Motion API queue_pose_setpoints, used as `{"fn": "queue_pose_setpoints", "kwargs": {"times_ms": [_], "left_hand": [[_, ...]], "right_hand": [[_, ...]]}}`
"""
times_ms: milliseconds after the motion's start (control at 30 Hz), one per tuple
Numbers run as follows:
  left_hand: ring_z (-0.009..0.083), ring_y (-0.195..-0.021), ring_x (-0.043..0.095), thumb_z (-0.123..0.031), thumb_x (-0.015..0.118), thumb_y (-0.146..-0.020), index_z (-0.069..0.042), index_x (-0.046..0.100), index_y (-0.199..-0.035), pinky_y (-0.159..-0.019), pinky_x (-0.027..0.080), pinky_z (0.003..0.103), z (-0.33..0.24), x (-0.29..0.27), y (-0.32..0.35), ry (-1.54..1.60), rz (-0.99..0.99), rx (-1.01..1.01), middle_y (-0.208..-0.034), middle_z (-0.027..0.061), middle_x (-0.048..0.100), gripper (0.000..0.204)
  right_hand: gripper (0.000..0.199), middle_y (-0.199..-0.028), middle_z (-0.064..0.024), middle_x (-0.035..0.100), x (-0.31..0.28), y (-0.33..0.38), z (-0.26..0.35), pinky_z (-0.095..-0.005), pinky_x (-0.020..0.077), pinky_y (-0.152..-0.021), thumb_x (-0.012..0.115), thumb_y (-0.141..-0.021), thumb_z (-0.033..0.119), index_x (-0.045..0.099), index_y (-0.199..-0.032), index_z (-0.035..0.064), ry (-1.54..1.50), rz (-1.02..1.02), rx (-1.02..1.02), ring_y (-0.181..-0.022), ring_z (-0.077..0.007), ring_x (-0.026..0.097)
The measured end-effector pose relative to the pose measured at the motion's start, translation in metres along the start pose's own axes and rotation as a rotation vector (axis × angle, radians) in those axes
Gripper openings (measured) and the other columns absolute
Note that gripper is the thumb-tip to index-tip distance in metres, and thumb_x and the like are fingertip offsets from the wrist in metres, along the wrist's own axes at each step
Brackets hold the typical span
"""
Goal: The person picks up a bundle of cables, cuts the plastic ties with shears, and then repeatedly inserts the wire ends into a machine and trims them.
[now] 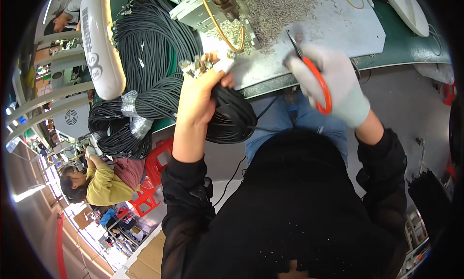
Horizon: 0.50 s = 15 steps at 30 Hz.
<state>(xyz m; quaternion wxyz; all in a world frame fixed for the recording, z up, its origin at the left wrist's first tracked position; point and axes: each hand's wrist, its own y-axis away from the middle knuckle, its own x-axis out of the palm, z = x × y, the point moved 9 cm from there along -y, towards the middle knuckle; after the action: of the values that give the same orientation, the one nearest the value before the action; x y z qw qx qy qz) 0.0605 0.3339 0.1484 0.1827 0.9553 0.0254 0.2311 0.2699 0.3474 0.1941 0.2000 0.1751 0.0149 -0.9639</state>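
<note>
My left hand (200, 98) is bare and grips a looped bundle of black cables (232, 117) near its upper end, where metal terminals and a strip of white tape (208, 64) stick out above the fingers. My right hand (333, 83) wears a light grey glove and holds orange-handled scissors (316, 78), blades pointing up and left toward the bench edge. Both hands hover just in front of the green workbench (411, 47).
Large coils of black cable (154, 42) lie on the bench at left, some wrapped in clear film (140, 127). A pile of small metal parts (275, 11) and a machine with an orange hose (220, 28) sit at the back. Another person in yellow (104, 185) sits at lower left by red stools (157, 158).
</note>
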Motion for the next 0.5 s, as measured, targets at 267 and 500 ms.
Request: {"fn": "queue_pose_setpoints", "kwargs": {"times_ms": [267,500], "left_hand": [[0.0130,-0.062,0.055,-0.003,0.066,-0.081,0.000,0.058,-0.099,-0.058,0.047,0.027,-0.003,0.014,-0.051,-0.142,0.072,-0.082,-0.079,0.0064,0.061,0.020],[0.0121,-0.057,0.051,-0.009,0.070,-0.081,0.000,0.060,-0.091,-0.056,0.044,0.026,-0.016,0.022,-0.065,-0.410,0.093,-0.041,-0.070,0.0031,0.056,0.017]], "right_hand": [[0.020,-0.057,-0.0092,0.058,0.017,-0.082,-0.027,-0.0285,0.0481,-0.046,0.060,-0.081,0.016,0.061,-0.072,-0.0004,-0.169,0.135,0.267,-0.050,-0.0166,0.061],[0.031,-0.053,-0.0054,0.055,0.020,-0.089,-0.024,-0.0237,0.0408,-0.039,0.060,-0.087,0.025,0.057,-0.070,0.0001,-0.365,0.175,0.199,-0.041,-0.0107,0.052]]}}
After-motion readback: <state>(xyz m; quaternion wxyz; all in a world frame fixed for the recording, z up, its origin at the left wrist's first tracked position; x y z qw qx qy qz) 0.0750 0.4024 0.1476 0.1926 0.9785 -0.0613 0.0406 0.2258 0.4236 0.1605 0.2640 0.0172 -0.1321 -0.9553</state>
